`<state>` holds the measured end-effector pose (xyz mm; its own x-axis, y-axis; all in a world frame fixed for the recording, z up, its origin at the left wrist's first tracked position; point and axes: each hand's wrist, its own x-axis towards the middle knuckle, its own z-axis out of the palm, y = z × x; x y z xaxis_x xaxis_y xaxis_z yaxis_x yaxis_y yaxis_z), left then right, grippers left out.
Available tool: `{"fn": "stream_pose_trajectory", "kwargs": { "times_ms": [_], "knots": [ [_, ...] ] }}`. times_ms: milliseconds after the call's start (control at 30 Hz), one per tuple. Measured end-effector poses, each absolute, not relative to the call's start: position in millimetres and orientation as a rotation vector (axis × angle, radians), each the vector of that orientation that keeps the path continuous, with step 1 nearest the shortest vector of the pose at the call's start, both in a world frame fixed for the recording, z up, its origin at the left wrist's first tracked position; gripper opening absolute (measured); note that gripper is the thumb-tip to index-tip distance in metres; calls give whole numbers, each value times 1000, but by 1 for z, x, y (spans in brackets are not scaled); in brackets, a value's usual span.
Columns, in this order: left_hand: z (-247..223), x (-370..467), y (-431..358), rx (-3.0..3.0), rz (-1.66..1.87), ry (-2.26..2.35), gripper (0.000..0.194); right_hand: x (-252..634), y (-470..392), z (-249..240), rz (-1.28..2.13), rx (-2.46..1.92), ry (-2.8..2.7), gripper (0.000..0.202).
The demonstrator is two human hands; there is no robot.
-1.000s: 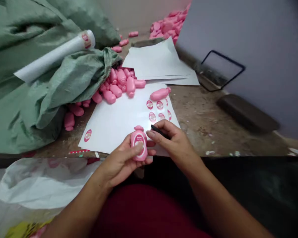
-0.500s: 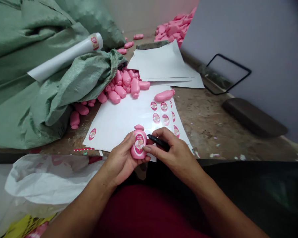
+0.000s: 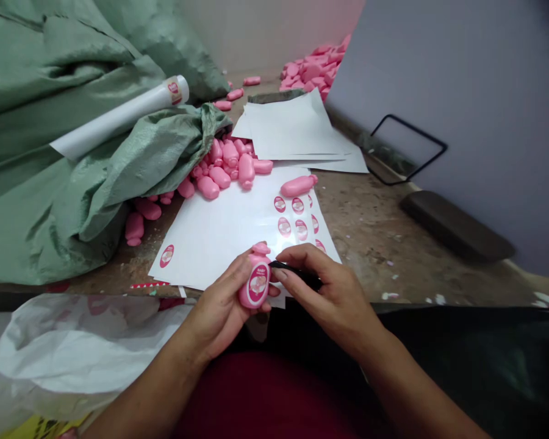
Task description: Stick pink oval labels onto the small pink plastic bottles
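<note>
Pink bottle (image 3: 255,280) is sitting just below the center of the frame, over the table's near edge, leaning slightly, cap end up, with an oval label (image 3: 258,285) facing the camera. Left hand (image 3: 224,300) is grasping it from the left side, fingers wrapping behind and showing past its right edge. Right hand (image 3: 336,291), right of center, is pinching a slim black tool (image 3: 304,276) between thumb and fingers; tool tip is pointing left at the bottle's right edge, touching or just beside it, cannot tell which. Sticker sheets (image 3: 219,228) are lying beyond the hands mid-frame, showing oval stickers at right and one at lower left. A loose bottle (image 3: 298,186) is resting on them, right of center. A bottle pile (image 3: 229,161) is spilling from under a green sack (image 3: 150,152) at left; a paper roll (image 3: 119,119) is lying on the sack, upper left. Plain paper sheets (image 3: 293,125) are covering the upper middle, and a far pink heap (image 3: 311,72) is sitting behind them. At right, a dark case (image 3: 455,225) is resting on the brown table (image 3: 361,238). White plastic bag (image 3: 73,360) is hanging lower left.
</note>
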<state>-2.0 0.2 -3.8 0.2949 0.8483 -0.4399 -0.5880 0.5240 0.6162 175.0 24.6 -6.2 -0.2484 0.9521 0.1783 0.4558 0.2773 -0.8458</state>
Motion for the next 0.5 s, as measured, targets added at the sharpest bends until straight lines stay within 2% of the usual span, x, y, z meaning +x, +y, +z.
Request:
{"fn": "stream_pose_trajectory", "kwargs": {
  "times_ms": [267, 500],
  "knots": [
    [-7, 0, 3, 487, 953, 893, 34, 175, 27, -6, 1021, -1249, -1833, 12],
    [-6, 1, 2, 452, 953, 860, 32, 179, 31, 0, 802, -1090, -2010, 11]
  ]
}}
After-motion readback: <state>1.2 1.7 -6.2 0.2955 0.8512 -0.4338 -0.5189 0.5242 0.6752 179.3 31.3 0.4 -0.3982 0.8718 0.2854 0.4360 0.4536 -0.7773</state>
